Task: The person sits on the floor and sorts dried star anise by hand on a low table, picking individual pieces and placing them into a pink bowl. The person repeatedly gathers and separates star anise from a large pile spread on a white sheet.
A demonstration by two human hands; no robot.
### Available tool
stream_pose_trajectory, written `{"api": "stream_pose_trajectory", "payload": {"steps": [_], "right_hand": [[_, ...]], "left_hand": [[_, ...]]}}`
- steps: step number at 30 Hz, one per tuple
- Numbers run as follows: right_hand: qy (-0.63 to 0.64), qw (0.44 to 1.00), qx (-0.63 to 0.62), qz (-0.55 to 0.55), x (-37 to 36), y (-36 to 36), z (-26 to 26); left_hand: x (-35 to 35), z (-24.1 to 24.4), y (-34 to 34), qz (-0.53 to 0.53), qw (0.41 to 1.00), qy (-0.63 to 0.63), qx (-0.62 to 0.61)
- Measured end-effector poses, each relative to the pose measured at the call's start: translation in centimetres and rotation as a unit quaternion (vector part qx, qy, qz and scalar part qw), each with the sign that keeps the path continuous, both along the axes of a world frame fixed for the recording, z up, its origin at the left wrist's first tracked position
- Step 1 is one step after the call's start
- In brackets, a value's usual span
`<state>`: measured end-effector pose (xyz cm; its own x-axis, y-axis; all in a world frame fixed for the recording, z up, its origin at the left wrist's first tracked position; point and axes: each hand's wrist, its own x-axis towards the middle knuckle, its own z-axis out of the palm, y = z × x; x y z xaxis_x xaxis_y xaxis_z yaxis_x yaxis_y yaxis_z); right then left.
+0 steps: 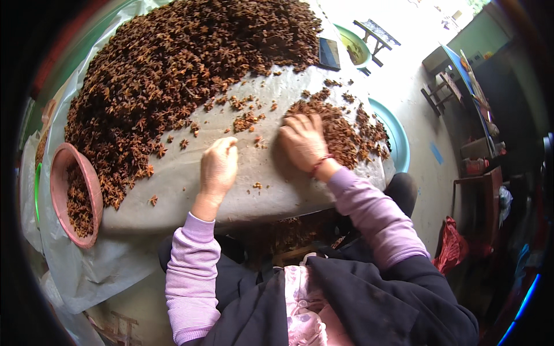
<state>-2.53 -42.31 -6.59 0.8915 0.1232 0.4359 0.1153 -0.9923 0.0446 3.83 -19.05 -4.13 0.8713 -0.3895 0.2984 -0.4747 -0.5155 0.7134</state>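
Observation:
A large heap of dried star anise [173, 65] covers the far and left part of a table under a pale plastic sheet [173, 203]. My right hand [305, 140], a red cord bracelet at its wrist, rests on the near left edge of a smaller reddish-brown pile [337, 129]; whether its fingers hold any pieces is hidden. Over the sheet, left of that pile, is my left hand [218, 166], its fingers curled and thumb against the forefinger; anything pinched there cannot be seen. Small clusters of star anise and bits [246, 122] lie between the two piles.
At the table's left edge a pink plastic bowl [97, 207] holds star anise. A dark phone [329, 53] lies at the big heap's right side. Beyond the right edge are a blue basin [400, 134], a green basin [365, 54] and wooden stools [441, 93]. A red bag [450, 246] lies lower right.

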Motion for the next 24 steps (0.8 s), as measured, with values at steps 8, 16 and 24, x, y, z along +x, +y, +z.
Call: {"api": "stream_pose_trajectory", "payload": {"steps": [8, 16, 24], "right_hand": [[0.107, 0.99, 0.053, -0.074, 5.1, -3.8, 3.3], [0.211, 0.967, 0.139, 0.027, 26.5, 4.2, 1.4], [0.241, 0.959, 0.05, 0.137, 19.0, 9.9, 2.0]], "left_hand": [[0.2, 0.0, 1.5, -0.053, 0.989, -0.002, 0.139], [1.0, 1.8, 3.2, -0.014, 0.981, -0.04, 0.191], [1.4, 3.1, 4.2, 0.031, 0.97, 0.029, 0.24]]}}
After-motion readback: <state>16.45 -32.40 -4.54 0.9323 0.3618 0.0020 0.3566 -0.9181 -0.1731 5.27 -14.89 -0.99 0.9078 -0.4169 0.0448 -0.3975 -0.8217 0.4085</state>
